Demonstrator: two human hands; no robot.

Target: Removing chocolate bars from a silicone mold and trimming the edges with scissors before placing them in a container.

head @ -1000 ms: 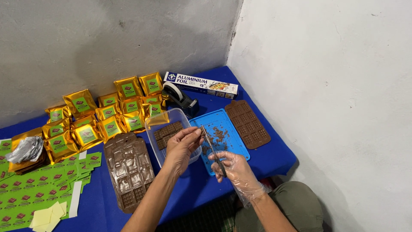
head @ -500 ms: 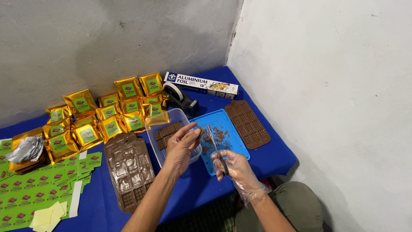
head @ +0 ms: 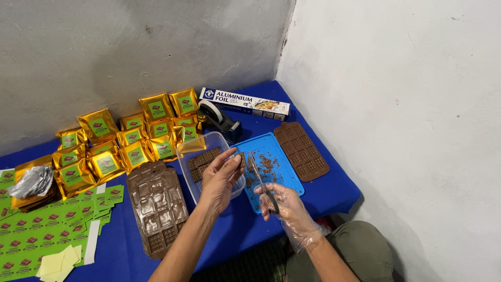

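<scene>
In the centre of the frame we see a chocolate bar [head: 204, 163] lying inside a clear plastic container [head: 183, 151]. The left hand [head: 222, 177] is over this container, bare, with thumb and fingers pinched around a small piece at the container's right edge; we cannot tell exactly what the piece is. Just to the right, the right hand [head: 284, 206] wears a thin transparent glove and is closed around the handle of a knife [head: 259, 175], whose blade points up over a blue tray [head: 284, 172] covered with brown crumbs. Further right on the blue table [head: 334, 190] lies a brown mould [head: 302, 150]. Left of the container lies a clear mould tray [head: 156, 206] with chocolate remains. In the upper middle stand a tape dispenser [head: 219, 120] and a long foil box [head: 244, 102]. In the upper left, many gold pouches [head: 130, 138] with green labels lie together. In the lower left we see green stickers [head: 36, 230] and a crumpled foil piece [head: 32, 181].
</scene>
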